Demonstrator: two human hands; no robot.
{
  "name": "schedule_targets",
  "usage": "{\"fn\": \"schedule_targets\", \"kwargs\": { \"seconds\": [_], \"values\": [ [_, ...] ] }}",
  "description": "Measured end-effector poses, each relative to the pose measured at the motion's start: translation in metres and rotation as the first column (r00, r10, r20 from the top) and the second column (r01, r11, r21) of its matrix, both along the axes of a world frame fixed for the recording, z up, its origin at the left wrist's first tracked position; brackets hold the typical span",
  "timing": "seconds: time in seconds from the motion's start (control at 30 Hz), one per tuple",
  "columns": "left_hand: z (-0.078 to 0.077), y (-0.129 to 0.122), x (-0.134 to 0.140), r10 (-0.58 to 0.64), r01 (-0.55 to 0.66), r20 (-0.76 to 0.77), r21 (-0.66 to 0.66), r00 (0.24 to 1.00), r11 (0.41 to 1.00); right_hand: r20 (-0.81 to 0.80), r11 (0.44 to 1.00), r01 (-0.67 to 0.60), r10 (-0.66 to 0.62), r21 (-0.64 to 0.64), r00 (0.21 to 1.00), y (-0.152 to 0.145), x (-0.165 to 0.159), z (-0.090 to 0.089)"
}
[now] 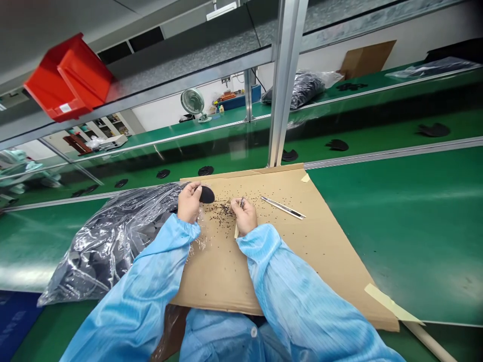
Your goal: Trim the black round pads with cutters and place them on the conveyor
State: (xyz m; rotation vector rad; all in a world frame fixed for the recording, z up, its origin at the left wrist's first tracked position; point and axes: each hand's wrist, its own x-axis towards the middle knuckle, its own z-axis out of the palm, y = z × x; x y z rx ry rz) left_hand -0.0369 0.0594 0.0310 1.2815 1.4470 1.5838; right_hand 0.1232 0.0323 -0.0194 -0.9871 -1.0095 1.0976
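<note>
My left hand [189, 202] pinches a flat black oval piece [207, 194] by its left edge, holding it over the cardboard sheet [219, 281]. To its right, my right hand [244, 215] is closed around a thin tool with a silvery tip; its kind is mostly hidden by the fingers, and a pale end shows below the palm. Tiny black bits [222, 211] lie scattered on the cardboard between and around both hands. A slim utility knife [283, 207] rests on the sheet to the right of my right hand.
A large clear plastic bag [109, 246] of dark pieces lies at the left, beside my left forearm. Black pieces [206, 171] sit spaced along the green belt behind. A metal post [285, 80] rises at the cardboard's far edge, and a red bin [70, 75] hangs upper left.
</note>
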Motion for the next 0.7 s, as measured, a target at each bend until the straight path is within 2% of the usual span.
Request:
{"fn": "schedule_targets", "kwargs": {
  "seconds": [0.03, 0.1, 0.17, 0.33, 0.4, 0.47, 0.57, 0.7],
  "values": [
    [0.0, -0.007, 0.006, -0.019, 0.024, 0.144, -0.032, 0.989, 0.999, 0.023, 1.0, -0.017, 0.017, 0.001, 1.0, -0.001, 0.0, 0.0],
    [-0.003, -0.019, 0.018, -0.021, 0.053, 0.308, -0.095, 0.951, 0.994, 0.075, 0.998, -0.061, 0.059, 0.013, 0.995, -0.003, 0.001, 0.0],
    [-0.011, -0.028, 0.027, -0.005, 0.056, 0.414, -0.112, 0.91, 0.992, 0.136, 0.995, -0.095, 0.092, 0.019, 0.986, -0.005, 0.001, 0.0],
    [-0.037, -0.034, 0.031, -0.034, 0.084, 0.636, -0.048, 0.771, 0.995, 0.326, 0.984, -0.169, 0.142, 0.055, 0.935, -0.01, 0.0, 0.0],
    [-0.042, -0.034, 0.03, -0.053, 0.111, 0.654, -0.047, 0.755, 0.993, 0.37, 0.98, -0.166, 0.116, 0.107, 0.922, -0.011, 0.0, 0.0],
    [-0.044, -0.034, 0.03, -0.047, 0.109, 0.635, -0.059, 0.771, 0.992, 0.395, 0.98, -0.138, 0.071, 0.142, 0.916, -0.012, 0.0, 0.001],
    [-0.046, -0.035, 0.031, -0.024, 0.094, 0.561, -0.096, 0.827, 0.991, 0.426, 0.982, -0.106, 0.029, 0.158, 0.904, -0.014, 0.0, 0.004],
    [-0.055, -0.035, 0.034, 0.014, 0.039, 0.375, -0.134, 0.927, 0.99, 0.43, 0.984, -0.04, -0.04, 0.175, 0.902, -0.017, -0.001, 0.008]
  ]
}}
